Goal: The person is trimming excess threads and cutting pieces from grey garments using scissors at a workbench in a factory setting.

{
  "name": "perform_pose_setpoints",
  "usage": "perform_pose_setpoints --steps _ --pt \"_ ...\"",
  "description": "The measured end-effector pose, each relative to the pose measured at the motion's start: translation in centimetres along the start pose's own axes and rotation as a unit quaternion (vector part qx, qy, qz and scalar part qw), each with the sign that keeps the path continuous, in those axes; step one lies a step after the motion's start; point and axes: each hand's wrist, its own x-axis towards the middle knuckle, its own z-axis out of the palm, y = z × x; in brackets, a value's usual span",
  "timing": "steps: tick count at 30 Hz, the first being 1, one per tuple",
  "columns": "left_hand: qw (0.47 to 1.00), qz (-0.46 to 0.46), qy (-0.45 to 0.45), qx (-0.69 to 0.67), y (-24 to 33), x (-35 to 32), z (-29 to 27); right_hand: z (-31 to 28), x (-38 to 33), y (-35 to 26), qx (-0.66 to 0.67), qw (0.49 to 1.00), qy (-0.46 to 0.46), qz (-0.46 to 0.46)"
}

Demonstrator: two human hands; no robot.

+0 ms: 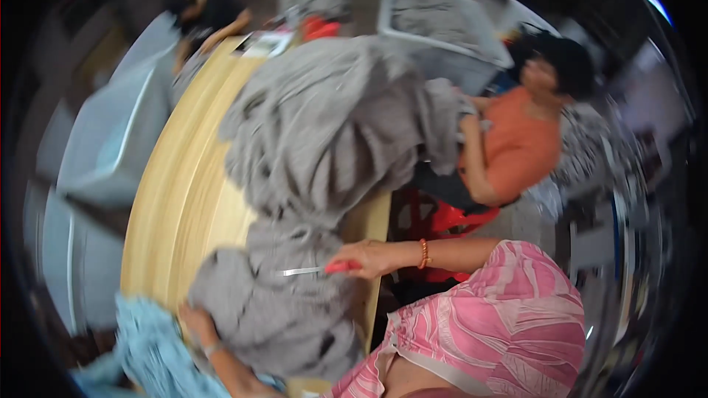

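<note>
My right hand (pixel 369 258), with an orange bangle at the wrist, grips a small cutting tool (pixel 313 270) with a red handle and a metal blade pointing left. The blade lies over a heap of grey cloth (pixel 317 133) that runs along a pale wooden table (pixel 184 191). Near the table's front end, my left hand (pixel 198 320) presses on the closer bundle of that grey cloth (pixel 273 317). A pink patterned garment (pixel 501 317) covers my lap at lower right. The whole view is motion-blurred.
A person in an orange top (pixel 516 144) sits on a red stool (pixel 450 221) across the table, holding the grey cloth. Another person (pixel 210 18) is at the far end. Grey bins (pixel 110 140) stand to the left. Light blue cloth (pixel 151 350) lies at lower left.
</note>
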Motion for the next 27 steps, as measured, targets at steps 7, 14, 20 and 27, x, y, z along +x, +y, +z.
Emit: perform_pose_setpoints --steps 7,14,20,27 --pt "0.991 -0.071 -0.105 0.045 -1.5 3.8 1.5 0.2 -3.6 -0.2 0.01 0.99 0.08 0.114" --pt "0.976 -0.051 -0.208 -0.04 -7.2 5.3 4.1 3.2 -4.3 0.8 0.003 0.99 0.083 0.118" --pt "0.993 -0.057 -0.059 -0.09 -2.7 3.5 -7.0 0.7 -3.5 -1.1 0.042 0.992 0.046 0.11" --pt "0.926 -0.076 -0.254 -0.269 18.3 -10.5 -21.0 -2.4 -3.7 0.9 -0.025 0.993 0.11 0.038"
